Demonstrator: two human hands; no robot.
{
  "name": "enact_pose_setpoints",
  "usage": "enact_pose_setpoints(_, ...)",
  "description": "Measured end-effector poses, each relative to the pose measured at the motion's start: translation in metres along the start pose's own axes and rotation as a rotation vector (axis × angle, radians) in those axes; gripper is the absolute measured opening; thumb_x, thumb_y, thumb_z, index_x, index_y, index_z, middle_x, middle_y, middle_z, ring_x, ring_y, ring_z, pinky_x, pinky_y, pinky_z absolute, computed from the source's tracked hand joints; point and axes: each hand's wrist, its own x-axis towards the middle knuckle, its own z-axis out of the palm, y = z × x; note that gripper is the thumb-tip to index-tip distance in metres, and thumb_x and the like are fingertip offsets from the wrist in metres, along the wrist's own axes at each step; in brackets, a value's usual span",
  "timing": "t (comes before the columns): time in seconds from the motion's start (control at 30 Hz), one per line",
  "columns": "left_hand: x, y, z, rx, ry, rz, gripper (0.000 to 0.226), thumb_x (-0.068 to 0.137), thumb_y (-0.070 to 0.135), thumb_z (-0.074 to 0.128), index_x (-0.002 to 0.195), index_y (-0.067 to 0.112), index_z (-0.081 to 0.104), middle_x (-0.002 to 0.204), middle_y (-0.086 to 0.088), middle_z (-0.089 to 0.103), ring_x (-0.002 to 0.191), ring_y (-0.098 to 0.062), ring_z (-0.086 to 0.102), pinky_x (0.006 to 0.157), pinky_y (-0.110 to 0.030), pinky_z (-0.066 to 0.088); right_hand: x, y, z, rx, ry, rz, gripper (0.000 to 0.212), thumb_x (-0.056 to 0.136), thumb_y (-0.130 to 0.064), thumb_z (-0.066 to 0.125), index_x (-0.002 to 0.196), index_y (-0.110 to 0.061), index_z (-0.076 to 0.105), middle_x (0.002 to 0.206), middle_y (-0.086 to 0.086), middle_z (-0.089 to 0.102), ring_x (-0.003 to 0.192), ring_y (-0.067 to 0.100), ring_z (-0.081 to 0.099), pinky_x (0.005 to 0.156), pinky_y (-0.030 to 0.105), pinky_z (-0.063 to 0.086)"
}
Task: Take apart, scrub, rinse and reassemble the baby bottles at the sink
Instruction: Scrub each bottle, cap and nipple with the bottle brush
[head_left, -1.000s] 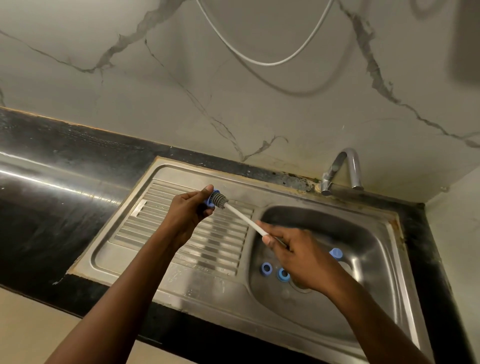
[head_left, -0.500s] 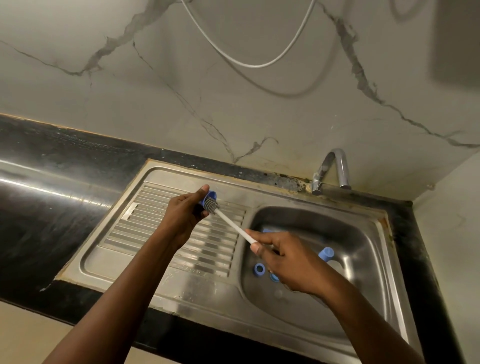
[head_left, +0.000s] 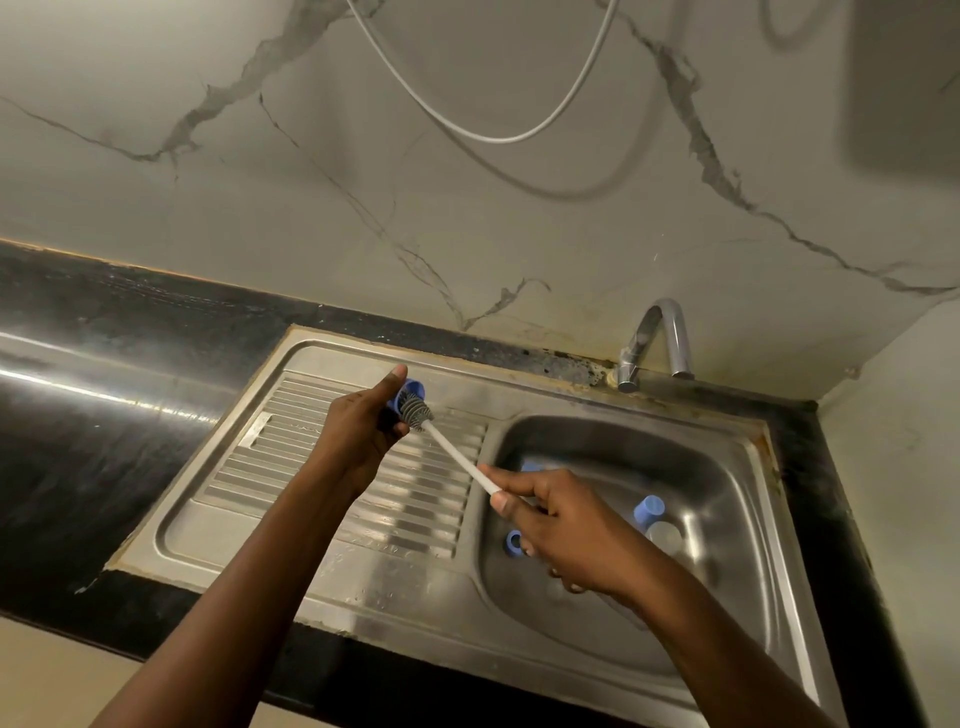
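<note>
Gripping a blue ring (head_left: 413, 388) in the left hand (head_left: 363, 431), fingers curled round its outer wall and thumb raised, up over the drainboard (head_left: 311, 457), left of the sink (head_left: 597, 447). Pinching the white handle of the brush (head_left: 457, 452) in the right hand (head_left: 571, 535), between thumb and forefinger, with the grey head pushed against the ring's open mouth. Judging by look: small, light, stiff plastic, unlikely to break if dropped but apt to skid and roll on steel. Probably slick once wet or soapy, so better to hold by the outer wall with several fingers, as here, leaving the mouth free for the bristles. Better not to pinch by the thin edge alone. Expect a soft, springy brush head and a thin, rigid handle; hard to say how far it flexes. Worth gripping nearer the head for more push. Counting blue parts: one in the left hand, a second ring (head_left: 513, 541) lying in the sink just beside the right knuckles, a cap (head_left: 649, 508) tilted further right, and a sliver (head_left: 531, 467) showing above the right forefinger, too hidden to name; four in all. Counting clear parts: one clear part (head_left: 666, 538) just beside the cap, too blurred to tell bottle from teat. One brush, one tap (head_left: 641, 338) at the back rim. No whole bottle in view.
</note>
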Motion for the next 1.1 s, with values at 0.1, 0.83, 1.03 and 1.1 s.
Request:
enact_pose_setpoints(0.1,0.001,0.002,-0.003,-0.005,-0.023,0.002,0.051,0.079,0.043,0.081,0.105,0.0,0.074,0.085,-0.011,0.073,0.081,-0.024,0.064,0.076,-0.032,0.055,-0.006,-0.004,-0.003,0.149,-0.03,0.024,0.038,0.109,-0.047,0.053,0.139,-0.069,0.051,0.066,-0.008,0.055,0.046,0.002,0.045,0.042,0.023,0.039)
enact_pose_setpoints(0.83,0.004,0.007,0.007,0.096,-0.022,0.059,0.052,0.08,0.043,0.081,0.101,-0.003,0.075,0.09,-0.015,0.07,0.088,-0.028,0.064,0.082,-0.035,0.058,-0.013,-0.006,-0.017,0.148,0.0,-0.006,0.037,0.109,-0.041,0.054,0.135,-0.068,0.056,0.065,-0.003,0.053,0.048,0.007,0.043,0.042,0.026,0.036)
enact_pose_setpoints(1.03,0.002,0.006,0.006,0.067,-0.064,0.038,0.053,0.084,0.043,0.079,0.108,-0.005,0.075,0.09,-0.018,0.075,0.067,-0.017,0.061,0.062,-0.022,0.058,-0.009,-0.001,-0.02,0.18,0.112,-0.046,0.037,0.109,-0.036,0.056,0.13,-0.065,0.061,0.064,-0.004,0.057,0.051,0.004,0.05,0.047,0.021,0.041)
enact_pose_setpoints(1.1,0.003,0.005,0.007,0.067,-0.066,0.033,0.052,0.086,0.042,0.078,0.108,-0.004,0.075,0.088,-0.016,0.076,0.065,-0.016,0.062,0.063,-0.022,0.058,-0.006,0.002,-0.017,0.1,0.15,-0.041,0.038,0.109,-0.036,0.056,0.126,-0.069,0.058,0.065,-0.006,0.058,0.056,0.006,0.053,0.051,0.022,0.042)
